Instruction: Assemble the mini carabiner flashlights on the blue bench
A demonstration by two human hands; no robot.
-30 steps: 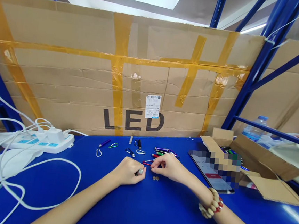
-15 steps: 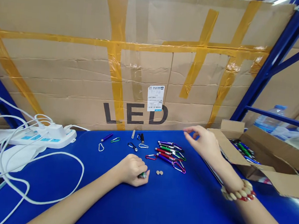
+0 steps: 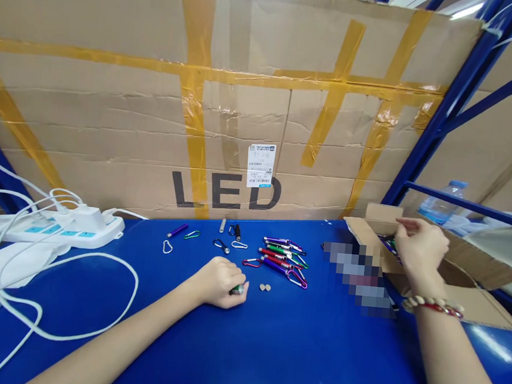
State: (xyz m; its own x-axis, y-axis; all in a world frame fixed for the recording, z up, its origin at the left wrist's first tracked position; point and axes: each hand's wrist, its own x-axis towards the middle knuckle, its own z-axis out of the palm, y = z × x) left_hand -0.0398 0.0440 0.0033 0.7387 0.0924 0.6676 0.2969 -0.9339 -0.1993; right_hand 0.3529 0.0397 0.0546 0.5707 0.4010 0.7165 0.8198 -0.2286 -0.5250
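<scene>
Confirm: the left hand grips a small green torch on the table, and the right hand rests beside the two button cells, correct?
Wrong on the right hand: the head view shows it at the open box, well apart from the button cells. The left hand does grip the small green torch on the table.

1. The cardboard sheet standing behind the tabletop bears "LED" in large black letters.
2. A white sticker above those letters carries a barcode; its print is too small to read.
</scene>
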